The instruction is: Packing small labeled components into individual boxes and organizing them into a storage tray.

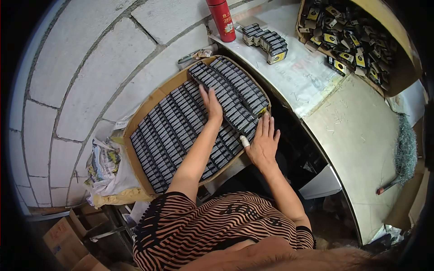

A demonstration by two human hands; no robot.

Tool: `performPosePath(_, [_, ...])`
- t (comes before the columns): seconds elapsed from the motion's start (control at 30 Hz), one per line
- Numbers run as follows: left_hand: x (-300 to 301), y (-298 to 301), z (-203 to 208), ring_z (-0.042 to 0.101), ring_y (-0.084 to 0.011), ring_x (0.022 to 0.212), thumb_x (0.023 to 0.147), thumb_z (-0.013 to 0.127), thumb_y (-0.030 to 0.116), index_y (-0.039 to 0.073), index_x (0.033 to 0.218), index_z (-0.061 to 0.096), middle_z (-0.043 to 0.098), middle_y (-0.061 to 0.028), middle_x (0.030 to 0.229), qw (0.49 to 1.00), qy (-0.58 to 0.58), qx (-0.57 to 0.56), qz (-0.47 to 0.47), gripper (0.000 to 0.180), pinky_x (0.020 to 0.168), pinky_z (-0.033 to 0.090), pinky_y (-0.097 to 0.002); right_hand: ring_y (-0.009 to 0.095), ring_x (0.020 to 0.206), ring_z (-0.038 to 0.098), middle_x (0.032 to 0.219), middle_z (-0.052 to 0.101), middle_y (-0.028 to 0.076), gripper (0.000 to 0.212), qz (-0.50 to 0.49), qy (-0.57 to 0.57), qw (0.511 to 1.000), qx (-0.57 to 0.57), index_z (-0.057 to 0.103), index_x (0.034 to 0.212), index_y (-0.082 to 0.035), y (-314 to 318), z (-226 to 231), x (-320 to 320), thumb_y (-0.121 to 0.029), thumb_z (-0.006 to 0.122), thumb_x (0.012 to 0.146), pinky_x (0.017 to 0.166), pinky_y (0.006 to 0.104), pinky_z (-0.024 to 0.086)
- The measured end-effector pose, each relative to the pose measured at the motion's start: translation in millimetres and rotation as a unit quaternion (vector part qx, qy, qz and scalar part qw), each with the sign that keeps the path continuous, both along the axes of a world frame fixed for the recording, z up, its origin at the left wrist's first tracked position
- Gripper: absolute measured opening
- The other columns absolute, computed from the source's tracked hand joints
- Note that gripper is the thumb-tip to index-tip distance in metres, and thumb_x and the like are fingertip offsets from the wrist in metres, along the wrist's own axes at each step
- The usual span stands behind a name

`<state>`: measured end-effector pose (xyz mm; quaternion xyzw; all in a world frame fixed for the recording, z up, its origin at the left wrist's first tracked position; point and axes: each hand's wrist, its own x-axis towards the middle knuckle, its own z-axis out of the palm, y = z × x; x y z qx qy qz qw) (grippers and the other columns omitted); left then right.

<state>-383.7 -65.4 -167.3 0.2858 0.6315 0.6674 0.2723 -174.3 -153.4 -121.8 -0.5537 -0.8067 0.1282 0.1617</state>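
A cardboard carton in front of me is packed with rows of small black-and-grey boxes. Along its right side, some rows sit higher than the others. My left hand rests against the left flank of these raised rows, its fingers stretched out. At their near right end lies my right hand, fingers extended and apart near the carton's edge. A white wrap covers my right thumb. A yellow-faced small box shows just beyond my right fingertips.
On the worktop to the right are a short row of small boxes, a red flask and a tipped carton of loose small boxes. A green bristly brush lies farther right. A block wall borders the left.
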Motion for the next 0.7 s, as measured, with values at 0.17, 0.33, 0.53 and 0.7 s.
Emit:
performPosePath(0.17, [40.8, -40.3, -8.4, 0.017, -0.0331, 0.144, 0.100, 0.040, 0.036, 0.001, 0.152, 0.011, 0.011, -0.0213, 0.158, 0.999, 0.028, -0.032, -0.008, 0.069, 0.116, 0.018, -0.0404, 0.041, 0.142, 0.021, 0.156, 0.016, 0.023, 0.087, 0.001, 0.039, 0.999, -0.014, 0.028, 0.143, 0.009, -3.0, -10.6, -4.8, -0.043, 0.064, 0.084, 0.106, 0.0618, 0.029])
performPosePath(0.33, [51.9, -25.2, -25.5, 0.015, -0.0378, 0.144, 0.100, 0.039, 0.038, 0.001, 0.152, 0.010, 0.010, -0.0256, 0.156, 1.000, 0.007, 0.007, 0.011, 0.070, 0.116, 0.018, -0.0431, 0.043, 0.139, 0.027, 0.155, 0.016, 0.024, 0.086, 0.004, 0.051, 0.999, -0.020, 0.027, 0.142, 0.010, -2.2, -5.3, -3.4, -0.041, 0.065, 0.084, 0.104, 0.0600, 0.033])
performPosePath(0.53, [62.6, -32.4, -0.7, 0.008, -0.0347, 0.147, 0.100, 0.036, 0.044, -0.001, 0.152, 0.009, 0.008, -0.0227, 0.158, 1.000, -0.013, -0.015, 0.000, 0.073, 0.118, 0.012, -0.0418, 0.043, 0.133, 0.036, 0.155, 0.019, 0.023, 0.086, -0.004, 0.073, 0.997, -0.005, 0.026, 0.143, 0.009, -2.7, -8.4, 1.3, -0.045, 0.062, 0.086, 0.099, 0.0573, 0.039])
performPosePath(0.7, [-8.6, 3.7, -16.7, 0.017, -0.0320, 0.145, 0.100, 0.037, 0.041, -0.003, 0.150, 0.014, 0.014, -0.0218, 0.157, 0.993, -0.013, 0.066, 0.101, 0.070, 0.117, 0.015, -0.0369, 0.041, 0.128, 0.042, 0.155, 0.019, 0.025, 0.091, -0.002, 0.060, 0.998, 0.029, 0.027, 0.143, 0.011, -5.8, -12.2, 2.9, -0.050, 0.063, 0.085, 0.095, 0.0523, 0.043])
